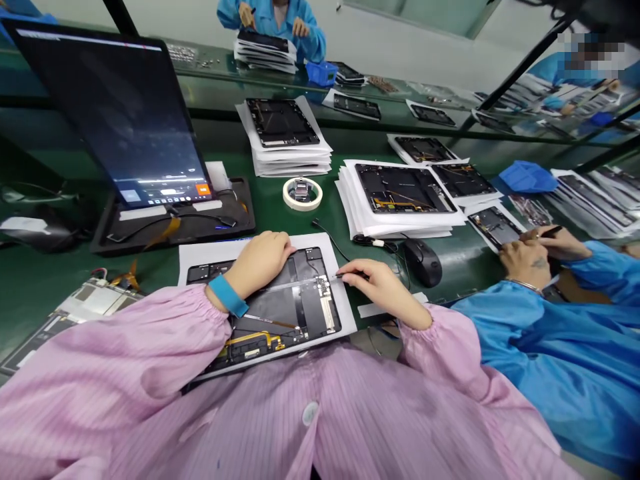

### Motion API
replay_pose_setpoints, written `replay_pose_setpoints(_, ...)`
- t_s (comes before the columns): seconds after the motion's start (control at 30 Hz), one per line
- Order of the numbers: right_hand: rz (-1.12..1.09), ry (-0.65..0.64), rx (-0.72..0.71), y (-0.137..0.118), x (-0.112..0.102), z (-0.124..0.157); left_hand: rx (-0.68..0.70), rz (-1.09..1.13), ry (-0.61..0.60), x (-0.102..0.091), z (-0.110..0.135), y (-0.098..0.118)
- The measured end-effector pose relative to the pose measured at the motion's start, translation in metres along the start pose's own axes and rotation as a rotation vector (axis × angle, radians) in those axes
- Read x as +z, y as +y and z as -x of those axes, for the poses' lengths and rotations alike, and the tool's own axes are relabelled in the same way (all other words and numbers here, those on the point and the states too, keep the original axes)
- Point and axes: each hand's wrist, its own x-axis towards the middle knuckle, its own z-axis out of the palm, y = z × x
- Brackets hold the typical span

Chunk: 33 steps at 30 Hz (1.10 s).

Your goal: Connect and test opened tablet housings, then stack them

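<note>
An opened black tablet chassis (295, 303) lies on a white sheet (200, 253) on the green bench in front of me. My left hand (260, 261) rests curled on the chassis's upper left part, pressing it down; a blue wrist strap sits at the cuff. My right hand (380, 287) pinches a thin dark tool (346, 274) whose tip touches the chassis's upper right edge near a small connector board (323, 288). Yellow flex cable (253, 339) runs along the chassis's near side.
A propped tablet with a lit screen (115, 113) stands on a black tray at left. A tape roll (303, 193), a black mouse (423, 261) and stacks of chassis on white sheets (285, 137) (403, 193) lie beyond. A blue-sleeved co-worker's hands (533, 257) work at right.
</note>
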Motion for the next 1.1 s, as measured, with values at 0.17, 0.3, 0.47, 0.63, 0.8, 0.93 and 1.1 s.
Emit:
replay_pose_setpoints(0.17,0.222,0.003,-0.088,0.000,0.009,0.005,0.023,0.020,0.002,0.000,0.000,0.000)
replay_pose_setpoints(0.3,0.264,0.004,-0.095,0.000,0.012,0.005,0.034,0.002,0.005,0.000,0.000,0.002)
replay_pose_setpoints(0.47,0.129,0.071,-0.108,0.000,0.018,0.009,0.059,0.031,0.045,-0.003,-0.001,0.002)
replay_pose_setpoints(0.63,0.056,0.142,-0.139,-0.006,0.022,0.012,0.029,0.172,0.050,-0.008,-0.002,0.000)
replay_pose_setpoints(0.8,0.406,0.107,-0.280,-0.007,0.028,0.019,-0.083,0.365,-0.030,-0.007,-0.001,0.000)
replay_pose_setpoints(0.93,0.537,0.156,-0.400,0.009,0.034,0.013,-0.053,0.447,-0.009,-0.003,-0.005,-0.007)
replay_pose_setpoints(1.1,0.486,0.116,-0.427,0.016,0.033,0.007,-0.064,0.427,0.000,0.000,-0.006,-0.010)
